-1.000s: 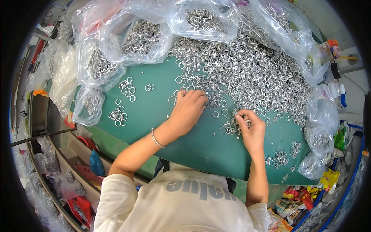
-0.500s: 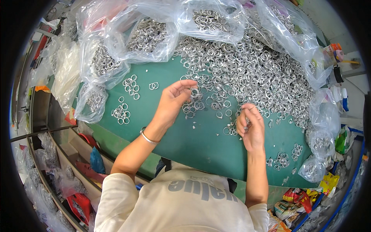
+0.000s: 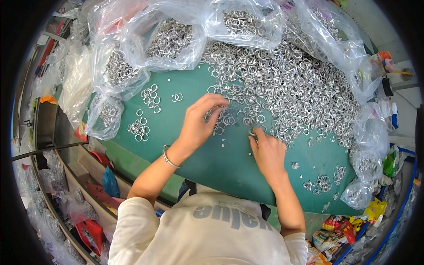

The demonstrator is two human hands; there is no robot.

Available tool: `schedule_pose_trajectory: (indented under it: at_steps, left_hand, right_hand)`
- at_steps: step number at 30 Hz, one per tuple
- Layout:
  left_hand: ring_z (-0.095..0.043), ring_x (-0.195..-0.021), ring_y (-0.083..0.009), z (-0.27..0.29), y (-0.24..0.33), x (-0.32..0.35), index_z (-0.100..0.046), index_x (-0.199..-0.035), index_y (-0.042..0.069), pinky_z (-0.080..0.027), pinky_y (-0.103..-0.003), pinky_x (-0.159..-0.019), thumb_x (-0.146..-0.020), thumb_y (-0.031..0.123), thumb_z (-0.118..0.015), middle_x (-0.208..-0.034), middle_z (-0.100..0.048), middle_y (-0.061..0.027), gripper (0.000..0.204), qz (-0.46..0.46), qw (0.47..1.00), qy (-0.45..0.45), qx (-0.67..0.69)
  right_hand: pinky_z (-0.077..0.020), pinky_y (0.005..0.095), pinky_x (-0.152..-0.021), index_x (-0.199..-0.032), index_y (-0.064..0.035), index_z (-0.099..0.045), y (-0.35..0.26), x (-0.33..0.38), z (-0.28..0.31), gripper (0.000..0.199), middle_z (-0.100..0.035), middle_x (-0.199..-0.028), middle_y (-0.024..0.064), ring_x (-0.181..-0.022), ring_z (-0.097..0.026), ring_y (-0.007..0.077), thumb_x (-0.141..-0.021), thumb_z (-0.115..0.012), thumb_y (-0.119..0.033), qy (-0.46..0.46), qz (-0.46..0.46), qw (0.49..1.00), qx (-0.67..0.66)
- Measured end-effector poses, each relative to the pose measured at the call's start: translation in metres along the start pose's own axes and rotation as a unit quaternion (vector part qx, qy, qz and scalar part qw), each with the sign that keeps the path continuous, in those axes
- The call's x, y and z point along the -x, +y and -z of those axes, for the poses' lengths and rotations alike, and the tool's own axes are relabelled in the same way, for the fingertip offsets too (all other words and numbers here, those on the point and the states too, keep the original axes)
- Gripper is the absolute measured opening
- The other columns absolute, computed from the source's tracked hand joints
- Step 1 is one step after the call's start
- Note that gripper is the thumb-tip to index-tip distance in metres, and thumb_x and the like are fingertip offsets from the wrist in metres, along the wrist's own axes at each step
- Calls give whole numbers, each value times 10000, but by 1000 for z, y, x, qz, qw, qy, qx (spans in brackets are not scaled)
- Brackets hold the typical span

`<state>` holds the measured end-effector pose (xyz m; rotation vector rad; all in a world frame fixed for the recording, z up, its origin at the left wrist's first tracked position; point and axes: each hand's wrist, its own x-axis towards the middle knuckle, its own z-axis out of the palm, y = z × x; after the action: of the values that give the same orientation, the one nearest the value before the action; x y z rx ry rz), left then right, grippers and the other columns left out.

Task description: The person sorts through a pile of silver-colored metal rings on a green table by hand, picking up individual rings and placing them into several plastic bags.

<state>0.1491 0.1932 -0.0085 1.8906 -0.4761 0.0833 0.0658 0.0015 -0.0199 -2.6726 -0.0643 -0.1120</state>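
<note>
A large heap of small silver metal rings (image 3: pixel 291 84) covers the far half of a green table (image 3: pixel 221 163). My left hand (image 3: pixel 198 126) rests at the heap's near edge, its fingers and thumb curled around a few rings (image 3: pixel 218 120). A metal bracelet (image 3: pixel 168 157) circles that wrist. My right hand (image 3: pixel 267 152) lies just to the right, fingertips pinched on a single ring (image 3: pixel 252 131). The two hands are a short gap apart.
Clear plastic bags of rings (image 3: pixel 172 39) line the far and left edges, with more bags (image 3: pixel 366 163) at the right. Small ring clusters (image 3: pixel 139 128) (image 3: pixel 320 183) lie on the bare green surface. Shelves with coloured packets (image 3: pixel 88 229) stand below left.
My right hand has slid left toward my left hand. My left hand lifted slightly, then settled back onto the rings at the heap's edge.
</note>
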Motion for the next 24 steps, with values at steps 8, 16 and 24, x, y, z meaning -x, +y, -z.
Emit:
schedule_pose_trajectory:
  at_steps: [8, 16, 24]
  left_hand:
    - [-613, -886, -156, 3, -2, 6, -637, -1014, -16, -541, -251, -761, -776, -155, -592, -1042, -601, -93, 280, 22, 998, -3, 52]
    - [-606, -834, -144, 5, -19, 3, -643, -1044, 8, -511, -257, -691, -790, -124, -595, -1102, -596, -73, 291, 73, 997, -15, -37]
    - [-536, -1076, -269, 2, -11, 4, -607, -1107, 72, -402, -352, -902, -771, 1, -664, -1175, -577, -70, 348, -55, 965, -74, -245]
  right_hand:
    - [-443, 425, -429, -1072, -75, -517, -4, -10, 23, 228, -615, -607, 127, -496, -604, 332, -866, -592, -137, 21, -121, 990, 68]
    - [-447, 438, -428, -983, -73, -525, -4, -35, -7, 148, -617, -613, 127, -512, -614, 330, -865, -591, -135, 6, 18, 998, 66]
    - [-461, 438, -447, -1067, -84, -543, -5, -31, 7, 212, -626, -671, 142, -536, -619, 336, -863, -585, -128, 26, 16, 999, 39]
